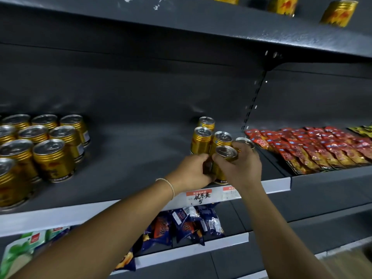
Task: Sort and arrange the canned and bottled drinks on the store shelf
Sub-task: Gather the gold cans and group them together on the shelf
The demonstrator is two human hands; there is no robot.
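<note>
A small cluster of gold cans [202, 140] with silver tops stands near the front right of the dark grey shelf [130, 158]. My right hand [240, 168] curls around the front gold can [226, 154] of that cluster, close to the shelf edge. My left hand [192, 173] grips the lower part of the same cluster from the left, fingers curled against a can. A larger block of several gold cans [46, 146] stands at the shelf's left end. A wide bare stretch of shelf separates the two groups.
Red snack packets [314, 147] lie in rows on the neighbouring shelf to the right. More gold cans [339, 14] stand on the shelf above. A price tag [199, 196] hangs on the white shelf edge. Blue snack bags [189, 222] and green packs [24, 246] fill the shelf below.
</note>
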